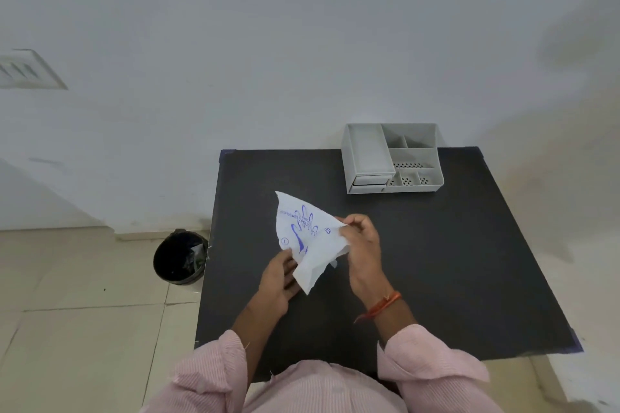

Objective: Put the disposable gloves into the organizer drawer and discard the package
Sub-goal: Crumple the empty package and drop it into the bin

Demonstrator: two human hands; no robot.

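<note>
Package: white plastic glove package with blue hand print and lettering [307, 238], held up off the counter near its centre, tilted, one corner pointing far-left; disposable gloves not separately visible, probably inside.
Left hand: [280, 282] under the lower near edge of the package, palm up, fingers cupped beneath it with the thumb on top; supports the floppy film so it does not sag.
Right hand: [360, 241] fingertips pressed together, pinching the right edge of the package; looks placed to tear or pull the edge open, judged from the grip alone.
Right wrist: orange thread band [382, 305] above a pink striped sleeve.
Organizer: grey plastic desk organizer with compartments and small drawers [392, 157] at the far right of the counter, against the wall, well apart from the hands; drawers at its near-left front appear closed or nearly so, hard to tell.
Bin: black round waste bin [179, 256] on the floor just left of the counter, within reach for the discarded wrapper; some scraps inside.
Surface: matt black square counter [453, 261], blue tape at corners.
Room: plain pale wall, beige floor tiles, white vent plate far left.
Stage: opening step, gloves not yet out.
</note>
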